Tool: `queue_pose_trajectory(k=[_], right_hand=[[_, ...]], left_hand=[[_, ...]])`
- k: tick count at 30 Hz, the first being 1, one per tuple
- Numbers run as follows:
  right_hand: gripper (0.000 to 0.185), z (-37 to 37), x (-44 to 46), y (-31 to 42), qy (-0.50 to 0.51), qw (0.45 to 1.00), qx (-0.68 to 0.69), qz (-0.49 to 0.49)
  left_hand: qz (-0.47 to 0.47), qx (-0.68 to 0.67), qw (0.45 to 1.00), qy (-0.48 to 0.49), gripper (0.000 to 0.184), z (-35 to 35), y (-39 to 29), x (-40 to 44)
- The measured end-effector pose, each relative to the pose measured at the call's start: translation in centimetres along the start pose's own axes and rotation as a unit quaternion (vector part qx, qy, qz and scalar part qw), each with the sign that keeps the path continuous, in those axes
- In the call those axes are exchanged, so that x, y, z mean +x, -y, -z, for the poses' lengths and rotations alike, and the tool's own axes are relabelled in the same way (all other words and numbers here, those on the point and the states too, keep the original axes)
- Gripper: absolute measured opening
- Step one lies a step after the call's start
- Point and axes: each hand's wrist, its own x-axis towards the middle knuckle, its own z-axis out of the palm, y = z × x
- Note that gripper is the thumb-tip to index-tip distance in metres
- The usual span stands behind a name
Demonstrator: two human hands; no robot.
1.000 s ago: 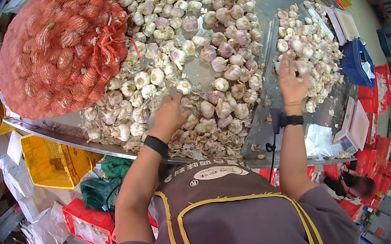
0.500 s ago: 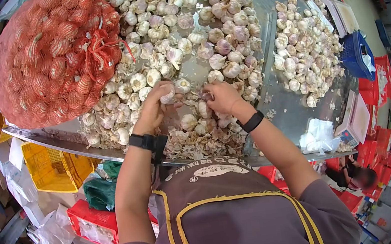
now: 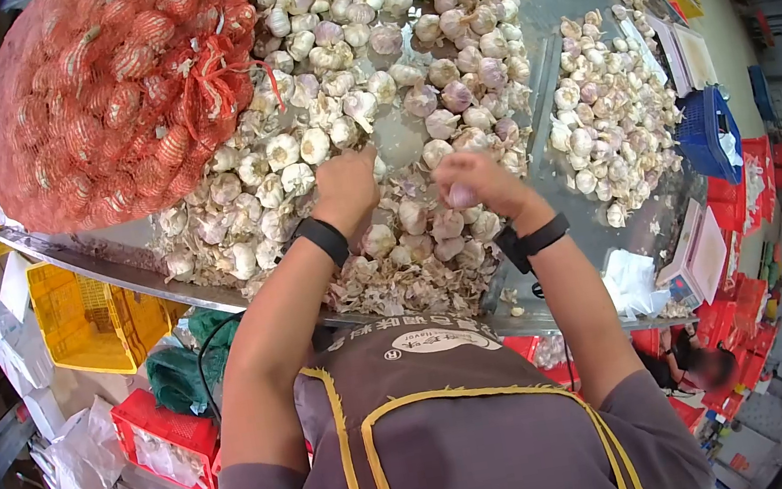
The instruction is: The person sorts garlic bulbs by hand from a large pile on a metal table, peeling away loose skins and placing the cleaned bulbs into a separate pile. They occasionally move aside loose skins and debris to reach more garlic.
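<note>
My right hand (image 3: 488, 181) is closed around a purplish garlic bulb (image 3: 462, 195), which shows below its fingers. To its left, my left hand (image 3: 349, 188) is turned back-up over the garlic, at the edge of a bare patch of the table; its fingertips are hidden, so what they touch does not show. Whole bulbs of garlic (image 3: 284, 150) lie in a broad spread around both hands. Papery skins and stem scraps (image 3: 407, 283) are heaped between my forearms, with a few bulbs on top.
A full red mesh sack of garlic (image 3: 103, 110) rests at the table's left. Past a metal strip on the right lies a separate garlic pile (image 3: 609, 111), with a blue basket (image 3: 707, 136) beyond. White plastic bags (image 3: 631, 281) and a scale (image 3: 693, 250) sit near the front right.
My left hand has rolled from palm-inward, with a bulb showing in it, to back-up and shifted right. The right hand has moved right, and a purplish bulb now shows in it.
</note>
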Motion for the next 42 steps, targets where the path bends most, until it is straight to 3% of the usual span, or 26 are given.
queue_pose_trajectory(k=[1,2,3,5,6,8,10,12,13,15,16,18,20,22,26,28,30,32,33,34,36,37,38,40,42], right_hand=[[0.03,-1.3,0.8,-0.4,-0.018,0.969,-0.246,-0.034],[0.037,-2.6,1.6,-0.7,-0.035,0.876,-0.476,-0.066],[0.037,-4.0,1.9,-1.1,-0.035,0.876,-0.477,-0.063],[0.045,-6.8,1.9,-1.7,-0.101,0.699,-0.708,-0.016],[0.045,-7.4,2.5,-2.0,-0.1,0.7,-0.707,-0.014],[0.051,-7.9,3.9,-2.6,-0.056,0.629,-0.765,-0.125],[0.054,-7.5,4.9,-2.9,-0.033,0.61,-0.778,-0.144],[0.047,-7.2,4.7,-2.2,-0.032,0.617,-0.775,-0.137],[0.047,-6.3,4.5,-1.5,-0.03,0.613,-0.778,-0.135],[0.048,-3.5,3.4,-0.2,0.014,0.806,-0.573,-0.15],[0.048,-2.6,2.4,-0.1,0.011,0.803,-0.576,-0.152],[0.044,-0.8,0.1,0.0,0.056,0.956,-0.285,-0.032],[0.054,-0.3,-2.2,-0.2,0.077,0.965,-0.25,0.024],[0.062,-0.7,-4.4,-0.9,0.067,0.994,-0.057,0.071],[0.064,-0.3,-7.9,-2.6,0.086,0.978,0.159,0.102],[0.061,-0.7,-9.1,-3.2,0.043,0.975,0.195,0.1],[0.057,0.7,-8.2,-5.6,0.031,0.965,0.243,0.097],[0.057,0.9,-7.6,-7.2,0.067,0.919,0.378,0.095],[0.057,0.5,-7.7,-7.3,0.056,0.916,0.381,0.114],[0.059,-0.1,-7.8,-7.1,0.065,0.896,0.434,0.069],[0.063,-0.2,-6.7,-9.0,0.138,0.854,0.501,0.022],[0.062,-0.6,-6.3,-9.5,0.091,0.854,0.512,0.011],[0.061,-0.9,-6.1,-9.7,0.045,0.852,0.521,-0.001],[0.061,-1.0,-6.2,-10.3,0.006,0.861,0.508,0.03],[0.061,0.3,-6.4,-10.3,-0.035,0.865,0.496,0.061]], left_hand=[[-0.009,-0.045,0.998,-0.043,0.046,-0.2,0.4,-0.3],[-0.018,-0.089,0.992,-0.086,0.041,-0.4,0.8,-0.6],[-0.018,-0.087,0.992,-0.088,0.041,-0.5,1.5,-0.8],[0.057,-0.417,0.904,-0.074,0.032,-0.4,2.9,-1.5],[0.058,-0.414,0.905,-0.075,0.032,-0.3,3.3,-2.2],[0.202,-0.625,0.754,0.028,0.03,1.1,3.8,-4.2],[0.193,-0.608,0.769,0.041,0.035,0.5,4.4,-5.4],[0.048,-0.357,0.925,-0.122,0.04,0.0,4.0,-6.6],[0.065,-0.329,0.937,-0.102,0.053,1.3,3.2,-7.4],[0.032,-0.258,0.957,-0.127,0.057,1.5,1.9,-7.9],[-0.006,-0.182,0.972,-0.147,0.062,1.4,1.2,-7.9],[-0.039,-0.191,0.974,-0.113,0.069,1.0,-0.6,-6.9],[-0.02,-0.052,0.998,-0.004,0.067,0.1,-2.5,-5.3],[-0.053,0.03,0.998,0.019,0.059,-0.9,-3.6,-4.1],[-0.022,0.043,0.999,0.02,0.046,-3.2,-2.7,-2.6],[-0.003,-0.033,0.999,-0.038,0.048,-3.4,-2.1,-2.8],[0.054,-0.149,0.987,-0.023,0.052,-0.7,-3.1,-3.3],[0.023,-0.265,0.96,-0.087,0.056,1.4,-5.1,-4.2],[-0.025,-0.326,0.938,-0.117,0.055,3.1,-6.9,-5.0],[-0.069,-0.385,0.909,-0.145,0.055,4.8,-8.9,-6.0],[-0.142,-0.357,0.908,-0.164,0.052,6.8,-12.7,-7.8],[-0.138,-0.362,0.918,-0.081,0.051,6.9,-13.8,-8.1],[-0.145,-0.36,0.918,-0.082,0.051,6.8,-14.9,-8.1],[-0.313,-0.125,0.936,-0.103,0.05,6.6,-16.7,-7.8],[-0.303,-0.176,0.933,-0.086,0.049,6.9,-17.5,-8.4]])
